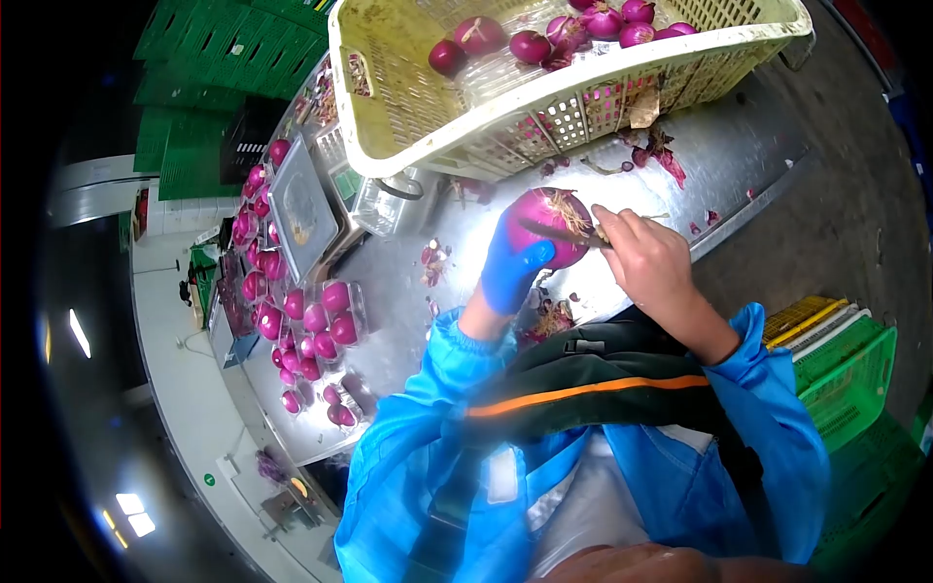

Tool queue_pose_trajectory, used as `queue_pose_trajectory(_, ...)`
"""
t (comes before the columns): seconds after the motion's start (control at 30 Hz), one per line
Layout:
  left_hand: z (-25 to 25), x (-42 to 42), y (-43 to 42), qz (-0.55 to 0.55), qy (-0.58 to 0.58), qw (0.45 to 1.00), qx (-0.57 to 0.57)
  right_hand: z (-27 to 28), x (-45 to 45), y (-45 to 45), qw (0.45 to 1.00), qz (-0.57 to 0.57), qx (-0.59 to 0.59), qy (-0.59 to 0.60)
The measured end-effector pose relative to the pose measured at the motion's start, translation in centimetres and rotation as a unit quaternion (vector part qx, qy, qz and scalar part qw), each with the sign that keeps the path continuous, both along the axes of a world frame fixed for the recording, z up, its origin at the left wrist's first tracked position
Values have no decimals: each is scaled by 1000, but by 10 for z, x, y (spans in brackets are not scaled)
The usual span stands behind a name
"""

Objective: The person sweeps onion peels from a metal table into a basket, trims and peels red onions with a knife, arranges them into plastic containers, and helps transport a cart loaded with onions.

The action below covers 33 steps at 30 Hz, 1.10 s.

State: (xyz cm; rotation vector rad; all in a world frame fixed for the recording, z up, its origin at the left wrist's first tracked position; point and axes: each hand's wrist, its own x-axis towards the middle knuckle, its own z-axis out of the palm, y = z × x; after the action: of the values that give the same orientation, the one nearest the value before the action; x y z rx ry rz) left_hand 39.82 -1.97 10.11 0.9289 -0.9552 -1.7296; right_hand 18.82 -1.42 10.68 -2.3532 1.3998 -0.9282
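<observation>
A large red onion (544,212) with pale dry roots on its upper side is held over the metal table. My left hand (513,260), in a blue glove, is closed around its left and lower side. Bare and closed, my right hand (646,257) grips a knife (559,231), whose dark blade lies across the onion close to the roots. The knife's handle is mostly hidden in my fingers. Onion skins (552,321) are scattered on the table just below the onion.
A yellow plastic crate (389,136) with several red onions stands at the table's far side. To the left are a scale (306,204) and clear trays of onions (335,316). Loose peelings (661,160) lie near the right edge. A green crate (855,374) stands at right.
</observation>
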Motion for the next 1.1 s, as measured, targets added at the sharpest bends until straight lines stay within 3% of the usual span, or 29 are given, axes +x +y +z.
queue_pose_trajectory(0.17, 1, 2, 14, 56, -112, 992, -21, -16, -2, -9, 1000, 7, -7, 13)
queue_pose_trajectory(0.3, -2, 7, 16, 7, -1, 999, 51, -42, -9, -18, 998, 28, -45, -27)
queue_pose_trajectory(0.37, 6, 9, 22, 12, 73, 995, 70, -92, -36, -17, 998, -52, 33, 16)
queue_pose_trajectory(0.47, 27, 8, 16, 3, 106, 992, 69, -76, -42, -15, 991, -85, 106, -18)
queue_pose_trajectory(0.53, 22, 10, 7, -17, 62, 996, 61, -41, -25, -18, 982, -99, 155, -47)
queue_pose_trajectory(0.67, 1, 8, 3, -3, 16, 999, 46, 2, 5, -16, 958, -21, 152, -244)
queue_pose_trajectory(0.77, -3, 10, 6, -14, 30, 996, 83, -2, 10, -24, 977, 46, 120, -169)
queue_pose_trajectory(0.87, -4, 14, 7, -16, 36, 995, 92, -42, -2, -44, 991, -98, 89, -26)
queue_pose_trajectory(0.9, -5, 16, 5, -14, 38, 995, 87, -33, -4, -42, 993, -92, 74, -23)
queue_pose_trajectory(1.03, -12, 22, -1, -1, -55, 998, 2, -6, -3, -10, 994, -13, 105, -2)
queue_pose_trajectory(1.1, -7, 11, 10, 76, -176, 980, -58, -5, 2, -2, 997, -10, 79, -2)
